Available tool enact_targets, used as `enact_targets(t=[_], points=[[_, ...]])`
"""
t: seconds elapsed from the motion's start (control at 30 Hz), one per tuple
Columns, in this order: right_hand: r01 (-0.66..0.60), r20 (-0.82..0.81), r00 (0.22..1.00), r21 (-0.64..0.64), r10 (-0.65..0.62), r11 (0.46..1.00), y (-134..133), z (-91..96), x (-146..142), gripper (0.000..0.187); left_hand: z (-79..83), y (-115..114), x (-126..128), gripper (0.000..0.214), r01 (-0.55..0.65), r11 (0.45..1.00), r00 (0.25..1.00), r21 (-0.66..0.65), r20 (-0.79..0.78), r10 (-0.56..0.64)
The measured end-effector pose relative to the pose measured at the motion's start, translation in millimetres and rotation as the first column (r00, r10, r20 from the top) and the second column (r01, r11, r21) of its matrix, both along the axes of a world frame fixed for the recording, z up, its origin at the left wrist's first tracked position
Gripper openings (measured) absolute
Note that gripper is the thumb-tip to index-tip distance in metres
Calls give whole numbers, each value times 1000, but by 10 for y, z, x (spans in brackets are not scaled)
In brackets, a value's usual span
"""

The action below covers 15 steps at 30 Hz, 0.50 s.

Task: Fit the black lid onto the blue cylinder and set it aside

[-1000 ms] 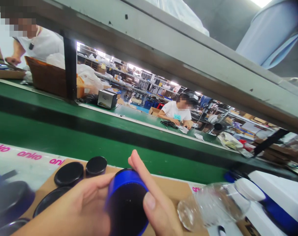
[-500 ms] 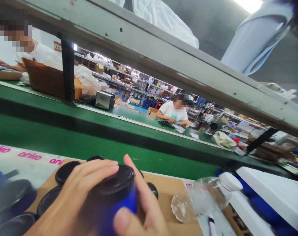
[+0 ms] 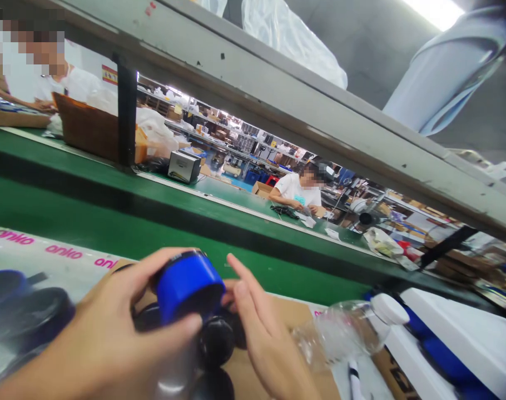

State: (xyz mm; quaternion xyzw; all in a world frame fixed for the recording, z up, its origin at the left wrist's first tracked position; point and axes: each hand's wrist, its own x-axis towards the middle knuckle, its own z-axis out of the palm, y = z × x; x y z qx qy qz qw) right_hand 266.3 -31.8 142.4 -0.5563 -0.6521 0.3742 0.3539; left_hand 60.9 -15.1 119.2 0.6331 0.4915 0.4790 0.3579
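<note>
Gripping blue cylinder (image 3: 189, 286), axis tilted up-left, in left hand (image 3: 98, 316)

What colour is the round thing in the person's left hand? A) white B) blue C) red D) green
B. The cylindrical cap gripped in the left hand shows bright blue on its outside.

A blue jar (image 3: 189, 286) is gripped by the left hand (image 3: 111, 316). The right hand (image 3: 261, 339) is held just beside it, with the fingers spread. Black round lids (image 3: 216, 340) are positioned below on a cardboard sheet (image 3: 278, 328). A clear plastic bottle (image 3: 340, 333) with a white cap (image 3: 388, 308) is laid on its side to the right, near a green conveyor (image 3: 111, 233).
</note>
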Motion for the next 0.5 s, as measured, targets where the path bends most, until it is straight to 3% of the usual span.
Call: enact_targets(t=[0.1, 0.23, 0.3, 0.4, 0.5], points=[[76, 426, 891, 205, -159, 976, 120, 101, 237, 58, 163, 368, -139, 70, -2, 996, 976, -84, 216, 20], [60, 600, 796, 51, -79, 997, 237, 102, 373, 51, 251, 1101, -118, 71, -31, 993, 997, -117, -67, 24], [51, 672, 740, -95, 26, 994, 259, 57, 373, 60, 157, 1496, -1, 76, -69, 992, 967, -108, -254, 39], [85, 711, 680, -317, 177, 945, 297, -23, 338, 76, -137, 1956, 230, 68, -150, 987, 818, -54, -567, 93], [141, 727, 632, -449, 269, 882, 363, -89, 294, 51, -428, 2184, 415, 55, -139, 990, 653, 1, -752, 92]])
